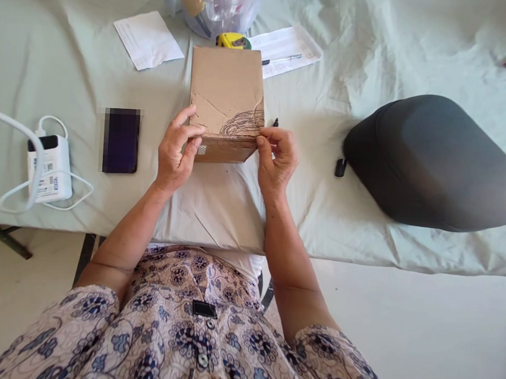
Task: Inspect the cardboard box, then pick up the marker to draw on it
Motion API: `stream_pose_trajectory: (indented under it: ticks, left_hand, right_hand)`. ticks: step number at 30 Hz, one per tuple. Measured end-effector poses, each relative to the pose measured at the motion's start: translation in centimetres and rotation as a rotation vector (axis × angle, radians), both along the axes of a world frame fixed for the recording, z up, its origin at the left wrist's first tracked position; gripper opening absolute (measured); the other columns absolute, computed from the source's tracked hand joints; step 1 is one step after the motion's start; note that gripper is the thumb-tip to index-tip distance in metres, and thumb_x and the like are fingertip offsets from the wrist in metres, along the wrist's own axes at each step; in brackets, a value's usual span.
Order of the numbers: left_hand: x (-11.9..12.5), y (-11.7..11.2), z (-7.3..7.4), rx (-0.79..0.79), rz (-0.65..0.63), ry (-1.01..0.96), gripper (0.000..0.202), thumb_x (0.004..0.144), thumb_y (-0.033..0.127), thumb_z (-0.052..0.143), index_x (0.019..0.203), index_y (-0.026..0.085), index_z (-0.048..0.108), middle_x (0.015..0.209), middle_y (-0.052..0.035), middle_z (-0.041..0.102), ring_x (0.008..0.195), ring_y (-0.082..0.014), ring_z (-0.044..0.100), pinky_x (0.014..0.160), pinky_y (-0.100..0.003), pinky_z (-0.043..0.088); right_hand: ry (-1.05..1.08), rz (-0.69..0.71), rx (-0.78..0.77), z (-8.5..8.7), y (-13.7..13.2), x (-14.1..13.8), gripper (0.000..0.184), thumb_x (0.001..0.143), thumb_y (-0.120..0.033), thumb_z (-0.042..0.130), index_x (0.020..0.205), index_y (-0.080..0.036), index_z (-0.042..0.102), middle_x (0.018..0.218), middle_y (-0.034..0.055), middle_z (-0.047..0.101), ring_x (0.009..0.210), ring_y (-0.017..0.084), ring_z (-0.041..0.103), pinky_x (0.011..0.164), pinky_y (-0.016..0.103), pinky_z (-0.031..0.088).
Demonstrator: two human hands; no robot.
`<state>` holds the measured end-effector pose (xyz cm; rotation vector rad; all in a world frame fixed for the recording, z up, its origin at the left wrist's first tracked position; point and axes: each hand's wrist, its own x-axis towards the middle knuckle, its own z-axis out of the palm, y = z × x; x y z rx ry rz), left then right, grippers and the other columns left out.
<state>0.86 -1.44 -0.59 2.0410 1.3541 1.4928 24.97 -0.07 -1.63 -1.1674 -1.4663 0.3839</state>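
A brown cardboard box stands on the cloth-covered table in front of me, with dark scribbled lines across the near right part of its top. At its near left corner, my left hand pinches the edge between thumb and fingers. My right hand grips the near right corner, thumb and fingertips pressed together on the edge. Just beyond the right hand lies a black marker, partly hidden by that hand. A small black cap rests farther right.
Behind the box are a yellow tape measure, a clear plastic tub, papers and a pen. Left lie a dark phone and a white power bank with a cable. A large black rounded object sits right.
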Motion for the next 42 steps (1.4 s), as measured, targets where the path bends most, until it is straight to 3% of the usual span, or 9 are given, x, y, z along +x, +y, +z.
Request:
stream_pose_trajectory:
  ticks: [3,8,17,26,33,37,40,42]
  left_hand:
    - [0.0,-0.1,0.0,0.021,0.018,-0.003,0.047,0.104,0.068,0.045,0.118,0.030,0.068,0.156,-0.0099,0.063,0.146,-0.0280,0.061,0.121,-0.050,0.054]
    - [0.0,0.2,-0.2,0.008,0.023,0.022,0.053,0.097,0.072,0.056,0.132,0.033,0.067,0.162,-0.0095,0.057,0.152,-0.0311,0.055,0.126,-0.052,0.049]
    - [0.0,0.9,-1.5,-0.044,0.056,-0.059,0.052,0.095,0.070,0.063,0.136,0.038,0.069,0.164,-0.0036,0.058,0.152,-0.0293,0.056,0.129,-0.051,0.047]
    - [0.5,0.6,-1.6,0.113,0.156,0.036,0.046,0.100,0.065,0.059,0.134,0.035,0.071,0.158,-0.0064,0.064,0.144,-0.0288,0.064,0.121,-0.049,0.056]
    - [0.5,0.5,-1.4,0.079,0.142,0.008,0.047,0.099,0.066,0.060,0.131,0.034,0.072,0.159,-0.0073,0.062,0.143,-0.0291,0.065,0.124,-0.049,0.053]
    - [0.3,0.2,-1.0,0.006,0.121,-0.008,0.050,0.099,0.067,0.059,0.132,0.031,0.072,0.160,-0.0094,0.061,0.150,-0.0298,0.058,0.129,-0.048,0.047]
    - [0.2,0.1,-0.9,-0.015,0.123,-0.003,0.051,0.099,0.068,0.058,0.132,0.031,0.072,0.161,-0.0095,0.060,0.152,-0.0300,0.056,0.130,-0.047,0.045]
    - [0.2,0.2,-0.9,-0.026,0.127,0.003,0.052,0.098,0.070,0.058,0.132,0.032,0.071,0.161,-0.0080,0.059,0.152,-0.0298,0.056,0.130,-0.048,0.045]
  right_hand:
    - [-0.017,0.044,-0.014,-0.4,0.1,-0.2,0.038,0.098,-0.061,0.060,0.114,-0.028,0.070,0.105,0.0052,0.068,0.093,0.017,0.067,0.078,0.035,0.060]
    - [-0.099,0.074,-0.045,-1.5,0.6,-0.2,0.040,0.096,-0.059,0.064,0.123,-0.031,0.065,0.107,0.0043,0.063,0.096,0.018,0.064,0.076,0.034,0.060]
    - [-0.061,0.074,-0.061,-2.2,1.5,-1.2,0.034,0.095,-0.058,0.066,0.111,-0.030,0.063,0.107,0.0034,0.064,0.083,0.014,0.057,0.074,0.034,0.058]
    - [-0.050,0.098,-0.052,-2.1,1.6,-0.9,0.042,0.093,-0.067,0.065,0.110,-0.029,0.063,0.103,0.0019,0.062,0.086,0.015,0.061,0.075,0.034,0.059]
    - [-0.078,0.001,-0.021,-2.0,1.4,-1.8,0.047,0.098,-0.070,0.054,0.110,-0.027,0.066,0.104,0.0048,0.063,0.091,0.018,0.064,0.078,0.036,0.059]
    - [-0.042,0.043,0.005,-1.6,1.2,-1.4,0.056,0.102,-0.072,0.034,0.128,-0.031,0.061,0.093,0.0020,0.059,0.087,0.018,0.064,0.081,0.037,0.059]
    - [-0.054,-0.038,-0.030,-1.3,1.6,0.2,0.054,0.107,-0.061,0.024,0.134,-0.031,0.058,0.093,0.0027,0.060,0.088,0.019,0.066,0.088,0.041,0.061]
    - [-0.176,-0.165,-0.164,-1.2,2.0,1.4,0.041,0.105,-0.050,0.037,0.129,-0.028,0.063,0.102,0.0056,0.064,0.099,0.022,0.067,0.095,0.045,0.060]
